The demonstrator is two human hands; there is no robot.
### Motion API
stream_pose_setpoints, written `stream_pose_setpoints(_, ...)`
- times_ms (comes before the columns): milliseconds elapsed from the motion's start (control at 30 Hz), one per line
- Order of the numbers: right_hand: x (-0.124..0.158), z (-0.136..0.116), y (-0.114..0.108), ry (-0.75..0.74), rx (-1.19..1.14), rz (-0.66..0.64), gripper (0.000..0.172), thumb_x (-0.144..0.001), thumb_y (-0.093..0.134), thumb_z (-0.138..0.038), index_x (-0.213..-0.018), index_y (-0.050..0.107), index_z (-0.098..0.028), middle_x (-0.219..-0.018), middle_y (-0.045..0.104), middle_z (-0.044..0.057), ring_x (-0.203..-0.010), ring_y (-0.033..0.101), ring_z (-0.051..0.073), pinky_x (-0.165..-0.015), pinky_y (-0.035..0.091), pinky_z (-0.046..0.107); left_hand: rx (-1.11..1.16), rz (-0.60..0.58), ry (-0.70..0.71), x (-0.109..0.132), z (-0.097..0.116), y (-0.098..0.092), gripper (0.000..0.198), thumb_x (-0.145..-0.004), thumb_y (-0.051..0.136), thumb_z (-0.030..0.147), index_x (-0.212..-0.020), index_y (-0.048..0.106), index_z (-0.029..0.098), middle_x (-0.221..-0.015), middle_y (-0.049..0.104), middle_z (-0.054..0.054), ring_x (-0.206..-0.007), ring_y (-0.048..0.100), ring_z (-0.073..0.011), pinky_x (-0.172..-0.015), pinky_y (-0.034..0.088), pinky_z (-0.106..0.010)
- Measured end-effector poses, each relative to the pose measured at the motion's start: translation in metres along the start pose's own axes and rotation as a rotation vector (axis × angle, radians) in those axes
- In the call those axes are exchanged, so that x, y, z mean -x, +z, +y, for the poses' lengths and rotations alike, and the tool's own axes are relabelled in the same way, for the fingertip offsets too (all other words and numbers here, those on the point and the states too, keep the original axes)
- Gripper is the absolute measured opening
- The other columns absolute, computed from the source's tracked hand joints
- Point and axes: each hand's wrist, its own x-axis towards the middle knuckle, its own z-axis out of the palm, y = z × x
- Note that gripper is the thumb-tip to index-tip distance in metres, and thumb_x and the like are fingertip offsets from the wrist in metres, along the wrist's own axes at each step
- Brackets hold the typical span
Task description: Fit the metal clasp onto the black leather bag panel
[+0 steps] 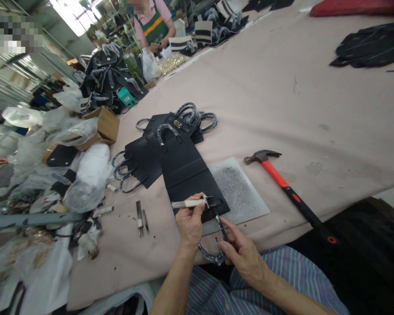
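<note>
My left hand is closed around a small tool with a pale, flat handle and thin metal prongs; its exact kind is unclear. The tool lies across the near end of a black bag panel. My right hand pinches the bag's curved handle, wrapped in clear plastic, where it meets the panel. Under that end lies a worn, speckled white board. Fingers partly hide the handle's attachment.
A claw hammer rests right of the board. More black bag panels with wrapped handles lie beyond. Two metal punches are at left, near plastic bags and a cardboard box. A co-worker works across the table.
</note>
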Motion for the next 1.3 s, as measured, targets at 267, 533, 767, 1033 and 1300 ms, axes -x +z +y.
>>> stream_pose_setpoints(267, 0.005, 0.006, 0.001, 0.081, -0.033, 0.057, 0.072, -0.094, 0.059, -0.053, -0.154, 0.036, -0.021, -0.074, 0.052, -0.004, -0.056, 0.056, 0.014, -0.054, 0.053, 0.027, -0.026, 0.162, 0.060, -0.012, 0.005, -0.078, 0.021, -0.082, 0.078, 0.033, -0.092, 0.073, 0.016, -0.101, 0.078, -0.010, -0.098, 0.074, -0.0224, -0.092, 0.059, -0.035)
stream_pose_setpoints(533, 0.005, 0.001, 0.001, 0.076, 0.114, 0.131, 0.077, -0.090, 0.064, -0.056, -0.153, 0.040, -0.018, -0.074, 0.060, -0.002, -0.055, 0.059, 0.015, -0.055, 0.056, 0.029, 0.022, 0.174, 0.038, 0.018, -0.020, -0.131, 0.019, -0.087, 0.074, 0.034, -0.093, 0.069, 0.016, -0.109, 0.076, -0.011, -0.102, 0.073, -0.0230, -0.093, 0.058, -0.035)
stream_pose_setpoints(767, 0.006, -0.003, 0.001, 0.040, 0.182, 0.123, 0.074, -0.093, 0.060, -0.057, -0.152, 0.039, -0.017, -0.077, 0.064, 0.000, -0.054, 0.059, 0.015, -0.056, 0.054, 0.029, 0.109, 0.122, 0.050, 0.031, -0.024, -0.111, 0.024, -0.089, 0.072, 0.038, -0.096, 0.067, 0.016, -0.112, 0.075, -0.013, -0.098, 0.075, -0.0239, -0.091, 0.061, -0.038)
stream_pose_setpoints(1033, 0.005, 0.000, 0.000, 0.042, 0.203, 0.117, 0.075, -0.093, 0.061, -0.056, -0.153, 0.036, -0.018, -0.077, 0.065, 0.000, -0.055, 0.060, 0.015, -0.054, 0.055, 0.029, 0.052, 0.077, 0.173, 0.032, -0.030, -0.103, 0.018, -0.092, 0.070, 0.033, -0.098, 0.066, 0.017, -0.112, 0.075, -0.013, -0.104, 0.074, -0.0242, -0.094, 0.060, -0.039)
stream_pose_setpoints(1300, 0.005, -0.005, 0.004, 0.030, 0.186, 0.138, 0.073, -0.092, 0.061, -0.056, -0.150, 0.040, -0.016, -0.075, 0.064, 0.000, -0.053, 0.058, 0.015, -0.051, 0.055, 0.028, 0.019, 0.077, 0.215, 0.033, -0.029, -0.099, 0.011, -0.093, 0.068, 0.027, -0.099, 0.066, 0.017, -0.112, 0.076, -0.012, -0.105, 0.074, -0.0227, -0.095, 0.060, -0.039)
